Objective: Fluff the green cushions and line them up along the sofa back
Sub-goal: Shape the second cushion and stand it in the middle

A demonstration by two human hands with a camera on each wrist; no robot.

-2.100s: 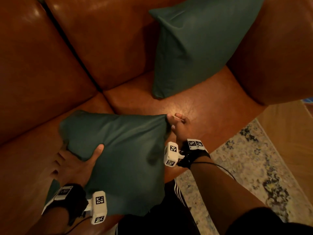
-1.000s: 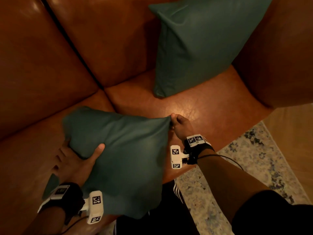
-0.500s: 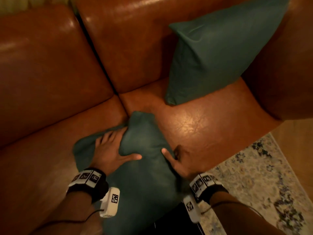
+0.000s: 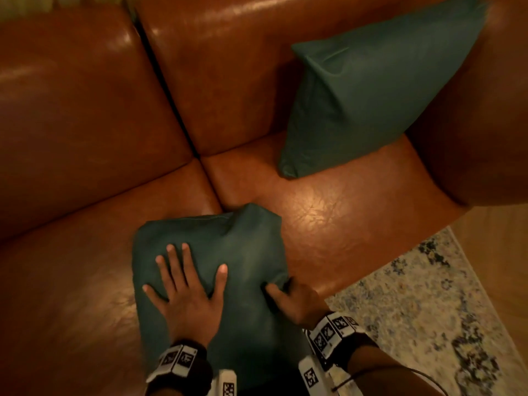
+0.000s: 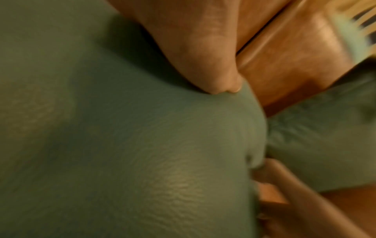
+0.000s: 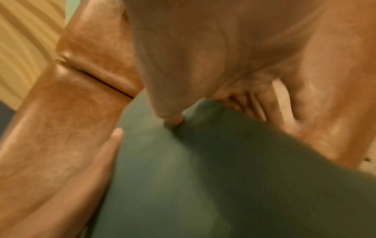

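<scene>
A: Head view, count?
B: Two dark green fabric cushions on one brown leather sofa (image 4: 85,115). Near green cushion (image 4: 245,252) lies flat at the seat's front edge, bunched and bulging at its far corner. Far green cushion (image 4: 371,90) stands tilted against the back pad, by the armrest. One patterned pale rug (image 4: 428,295) on the floor.

A: Hands?
B: Left hand (image 4: 185,295), fingers straight and spread, presses flat on the near cushion. Right hand (image 4: 294,301) is at its right edge, thumb on top; the other fingers are hidden behind the fabric, so its grip cannot be told. Both wrists carry bands with black-and-white square markers; no readable writing.

A: Left wrist view?
B: Blurred. Near cushion (image 5: 122,145) fills the picture, a fingertip dents it; far cushion (image 5: 325,136) behind.

A: Right wrist view?
B: Blurred. Thumb tip digs into the near cushion (image 6: 203,185); left hand (image 6: 61,177) lies alongside.
</scene>
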